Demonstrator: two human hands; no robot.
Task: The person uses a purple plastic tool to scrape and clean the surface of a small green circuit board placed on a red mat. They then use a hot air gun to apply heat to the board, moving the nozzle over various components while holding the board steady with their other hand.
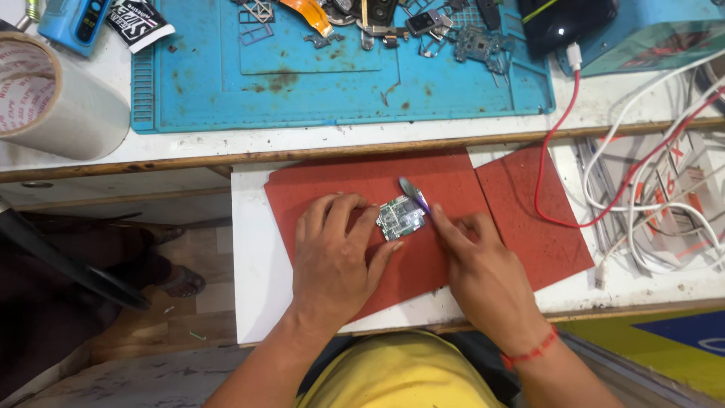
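Observation:
A small green circuit board lies on a red mat on a white pull-out shelf. My left hand rests flat on the mat, its fingertips pressing the board's left side. My right hand grips a thin metal tool with a purple shaft, whose flat tip sticks up past the board's upper right corner.
A second red mat overlaps to the right. Red and white cables tangle at right. Behind, a blue work mat carries several loose phone parts. A tape roll sits at far left. A sandalled foot shows below left.

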